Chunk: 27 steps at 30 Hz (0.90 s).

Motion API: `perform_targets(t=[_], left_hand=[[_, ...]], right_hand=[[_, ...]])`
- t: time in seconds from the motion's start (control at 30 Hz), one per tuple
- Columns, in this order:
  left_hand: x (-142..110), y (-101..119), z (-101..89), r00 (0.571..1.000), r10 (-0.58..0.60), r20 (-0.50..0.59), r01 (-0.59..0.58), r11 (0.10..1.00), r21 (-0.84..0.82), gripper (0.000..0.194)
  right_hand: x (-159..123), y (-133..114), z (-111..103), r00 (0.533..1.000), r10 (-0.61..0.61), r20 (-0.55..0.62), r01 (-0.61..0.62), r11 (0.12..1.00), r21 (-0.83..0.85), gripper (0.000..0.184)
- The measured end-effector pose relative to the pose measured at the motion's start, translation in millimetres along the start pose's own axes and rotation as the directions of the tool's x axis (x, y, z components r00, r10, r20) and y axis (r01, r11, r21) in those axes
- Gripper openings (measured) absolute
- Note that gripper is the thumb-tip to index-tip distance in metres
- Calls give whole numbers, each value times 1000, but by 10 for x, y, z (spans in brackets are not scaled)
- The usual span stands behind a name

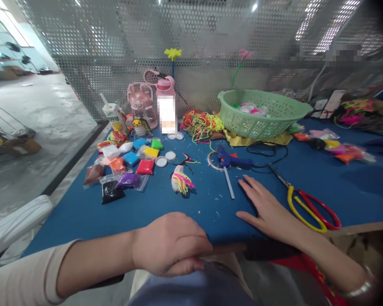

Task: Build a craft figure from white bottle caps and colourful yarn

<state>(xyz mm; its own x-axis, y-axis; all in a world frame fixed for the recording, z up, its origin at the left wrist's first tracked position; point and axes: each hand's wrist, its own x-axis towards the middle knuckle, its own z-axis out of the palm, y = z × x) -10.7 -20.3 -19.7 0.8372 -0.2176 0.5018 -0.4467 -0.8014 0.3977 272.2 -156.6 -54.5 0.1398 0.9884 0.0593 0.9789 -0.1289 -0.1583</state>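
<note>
My left hand (175, 244) is curled into a loose fist at the table's front edge, back of the hand up; whatever its fingers may hold is hidden. My right hand (263, 204) lies open, palm down and fingers spread, on the blue table. Its fingertips are nearest a glue stick (229, 182) that sticks out of a blue glue gun (232, 159). Right of that hand lie scissors (306, 208) with one yellow and one red handle. A small white piece with pink and yellow strands (181, 180) rests beyond my left hand.
Several bags of coloured clay (129, 179) cover the left side. Behind stand a pink bottle (166, 85), tangled cords (202, 125) and a green basket (258, 121). White lids (161, 161) lie mid-table. The glue gun's black cable (279, 157) loops to the right. A perforated metal panel (194, 34) closes the back.
</note>
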Motion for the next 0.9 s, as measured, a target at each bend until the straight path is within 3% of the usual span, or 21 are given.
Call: perform_targets(t=[0.07,0.17,0.27,0.4,0.5,0.6,0.67,0.73,0.8,0.9], left_hand=[[10,5,13,999,-8,48,7,1000,19,22],[-31,12,18,993,-60,98,55,997,50,22],[-71,1,17,996,-75,48,73,996,53,22],[-26,-44,35,993,-69,-96,78,993,87,27],[21,-78,73,986,-134,-103,138,990,39,35],[-31,-84,114,956,-284,-67,285,958,9,52],[-132,-57,118,927,-374,-29,374,927,3,63],[-256,2,84,902,-432,-1,432,902,7,66],[-365,89,13,884,-468,-15,468,883,27,64],[-464,244,-100,831,-552,-70,556,823,118,50]], right_hand=[[40,-93,91,997,-37,61,41,997,-65,83],[-114,-283,164,972,-207,109,215,975,-62,80],[-282,-527,151,932,-349,99,351,936,3,76],[-176,-929,99,864,-483,140,449,866,217,71],[19,-1157,29,799,-591,108,502,755,421,57],[110,-1148,-65,750,-661,15,547,633,547,40],[102,-999,-96,794,-604,-66,536,645,545,36],[76,-812,-71,887,-450,-103,440,756,484,37],[56,-694,15,956,-288,-54,287,885,365,40],[31,-816,177,980,-199,26,191,965,180,73]])
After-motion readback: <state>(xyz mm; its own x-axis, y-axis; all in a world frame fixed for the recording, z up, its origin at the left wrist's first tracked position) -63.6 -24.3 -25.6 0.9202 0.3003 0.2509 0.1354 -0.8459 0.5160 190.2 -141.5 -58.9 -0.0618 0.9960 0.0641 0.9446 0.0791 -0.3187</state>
